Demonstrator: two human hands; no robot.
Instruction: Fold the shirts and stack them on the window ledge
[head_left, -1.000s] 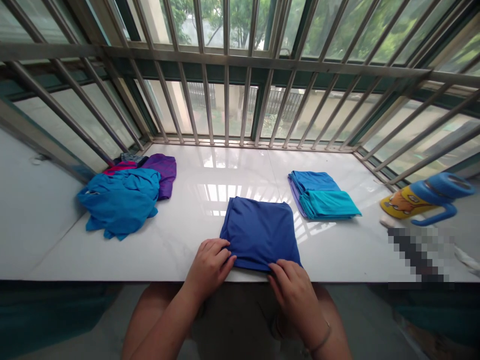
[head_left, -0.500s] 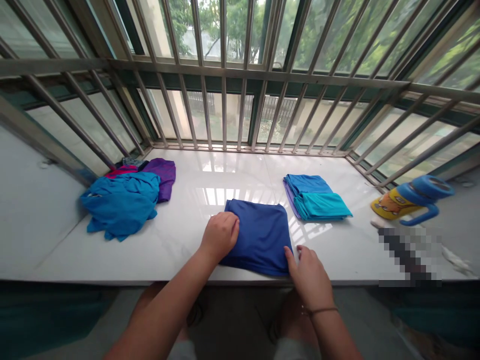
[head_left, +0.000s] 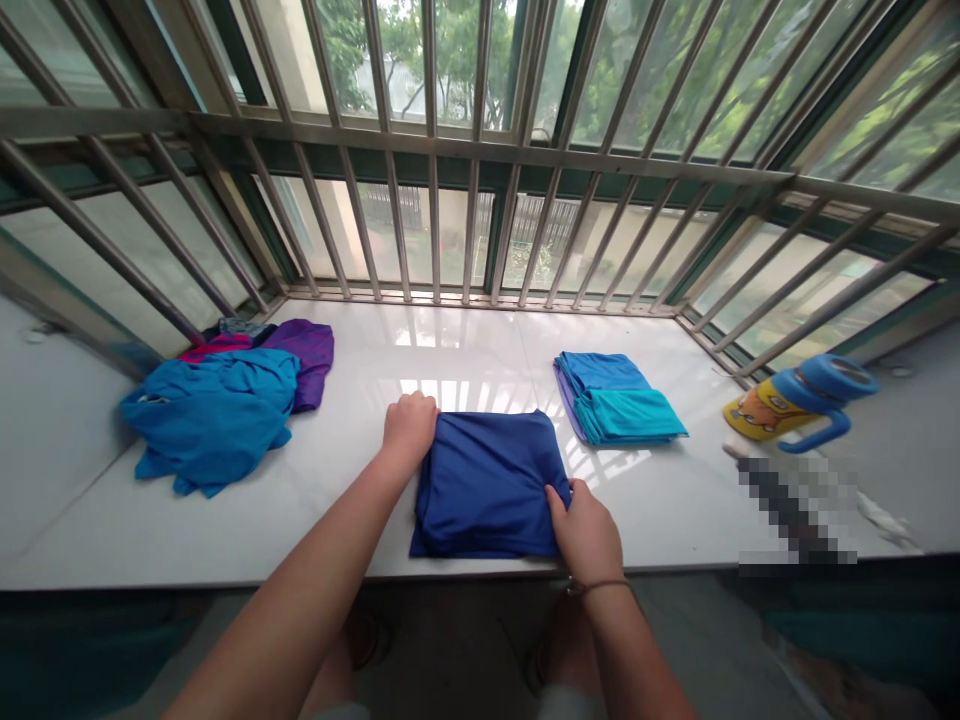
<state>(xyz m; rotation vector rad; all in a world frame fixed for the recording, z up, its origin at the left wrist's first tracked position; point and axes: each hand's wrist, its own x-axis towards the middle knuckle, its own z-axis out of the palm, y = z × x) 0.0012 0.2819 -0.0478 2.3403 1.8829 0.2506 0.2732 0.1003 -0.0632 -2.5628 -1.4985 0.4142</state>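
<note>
A dark blue folded garment (head_left: 491,485) lies flat near the front edge of the white ledge, its layers showing along the left side. My left hand (head_left: 411,425) is closed on its far left corner, the fingertips hidden behind the cloth. At its right edge my right hand (head_left: 586,520) pinches the fabric, thumb on top and fingers beneath. A bracelet circles my right wrist. To the right and farther back lies a stack of folded clothes, with a teal piece (head_left: 630,415) and a blue piece (head_left: 606,370) on top and a purple one below.
On the left is a heap of crumpled clothes, with a blue garment (head_left: 214,410) in front and a purple one (head_left: 306,360) behind. A yellow and blue bottle (head_left: 787,400) lies tilted at the right, near a pixelated dark object (head_left: 787,510). Metal bars (head_left: 465,150) close off the window side.
My left hand has moved from the garment's left side to its far left corner. My right hand has closed on the right edge. The view has shifted slightly.
</note>
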